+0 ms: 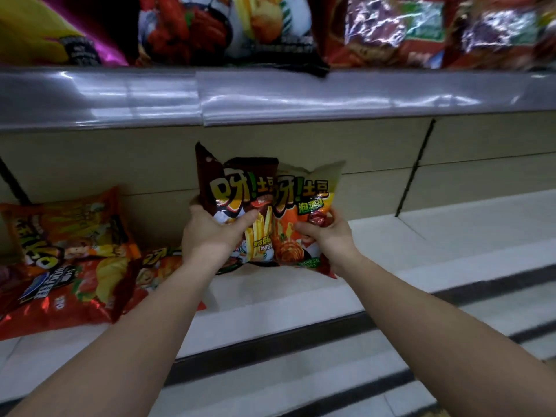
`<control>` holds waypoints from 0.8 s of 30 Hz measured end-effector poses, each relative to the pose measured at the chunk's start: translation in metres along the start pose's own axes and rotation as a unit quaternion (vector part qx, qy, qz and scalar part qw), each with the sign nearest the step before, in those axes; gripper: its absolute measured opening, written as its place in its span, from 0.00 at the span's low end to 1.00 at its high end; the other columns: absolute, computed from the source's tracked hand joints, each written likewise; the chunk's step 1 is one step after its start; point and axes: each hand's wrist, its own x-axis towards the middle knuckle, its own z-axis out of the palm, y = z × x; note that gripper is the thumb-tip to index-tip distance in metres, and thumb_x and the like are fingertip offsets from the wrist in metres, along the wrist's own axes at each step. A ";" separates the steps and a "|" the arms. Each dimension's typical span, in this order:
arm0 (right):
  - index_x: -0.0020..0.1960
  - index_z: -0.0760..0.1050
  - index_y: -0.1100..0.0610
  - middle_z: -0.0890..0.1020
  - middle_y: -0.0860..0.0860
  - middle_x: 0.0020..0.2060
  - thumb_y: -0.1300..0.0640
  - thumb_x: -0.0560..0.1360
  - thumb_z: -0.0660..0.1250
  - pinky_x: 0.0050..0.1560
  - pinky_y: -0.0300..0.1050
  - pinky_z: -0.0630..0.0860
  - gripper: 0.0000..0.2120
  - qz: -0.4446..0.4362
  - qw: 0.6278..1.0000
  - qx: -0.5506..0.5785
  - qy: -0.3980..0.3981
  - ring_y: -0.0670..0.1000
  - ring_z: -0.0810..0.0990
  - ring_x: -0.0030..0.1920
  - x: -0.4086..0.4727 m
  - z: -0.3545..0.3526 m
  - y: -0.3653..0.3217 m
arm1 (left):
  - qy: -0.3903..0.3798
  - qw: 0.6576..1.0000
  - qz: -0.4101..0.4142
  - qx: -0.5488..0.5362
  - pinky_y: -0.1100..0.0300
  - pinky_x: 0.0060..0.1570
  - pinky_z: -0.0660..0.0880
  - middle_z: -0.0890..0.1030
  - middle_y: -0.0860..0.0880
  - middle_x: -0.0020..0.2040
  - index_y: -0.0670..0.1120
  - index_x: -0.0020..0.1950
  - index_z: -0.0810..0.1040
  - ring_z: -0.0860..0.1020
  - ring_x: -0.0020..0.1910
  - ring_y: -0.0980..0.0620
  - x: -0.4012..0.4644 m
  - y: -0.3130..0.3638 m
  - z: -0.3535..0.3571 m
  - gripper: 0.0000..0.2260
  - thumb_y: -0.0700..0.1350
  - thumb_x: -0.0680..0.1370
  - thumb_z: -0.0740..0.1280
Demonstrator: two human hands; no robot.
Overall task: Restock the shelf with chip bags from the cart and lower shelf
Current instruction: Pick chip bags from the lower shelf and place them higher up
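Observation:
My left hand [210,233] grips a dark brown chip bag [237,188] by its lower left side, thumb across the front. My right hand [326,233] grips an orange and cream chip bag [307,188] at its lower right. Both bags stand upright side by side, touching, just above the white lower shelf [421,236]. To the left on the same shelf lie a large orange bag [69,227], a red bag [60,293] in front of it, and a smaller orange bag [156,266] partly behind my left forearm.
An upper shelf with a shiny price rail [270,97] runs across the top, packed with red, yellow and dark bags [391,31]. A beige back panel [481,164] stands behind the lower shelf. Black-striped floor edging [391,371] runs below the shelf front.

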 end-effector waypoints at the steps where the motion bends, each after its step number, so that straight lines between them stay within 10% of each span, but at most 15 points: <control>1: 0.58 0.71 0.51 0.81 0.49 0.50 0.58 0.65 0.77 0.55 0.51 0.77 0.25 -0.008 1.000 -0.005 0.009 0.52 0.81 0.51 -0.004 -0.010 -0.002 | -0.009 1.000 0.008 -0.007 0.56 0.51 0.69 0.74 0.43 0.65 0.40 0.68 0.64 0.73 0.63 0.41 -0.005 0.005 0.008 0.37 0.58 0.68 0.75; 24: 0.67 0.63 0.50 0.76 0.48 0.57 0.53 0.67 0.76 0.62 0.58 0.72 0.34 -0.094 0.933 -0.092 0.336 0.53 0.75 0.60 -0.145 -0.358 -0.058 | -0.202 0.943 0.229 -0.130 0.57 0.55 0.70 0.74 0.47 0.63 0.45 0.72 0.60 0.73 0.57 0.51 -0.248 0.177 0.206 0.38 0.47 0.68 0.77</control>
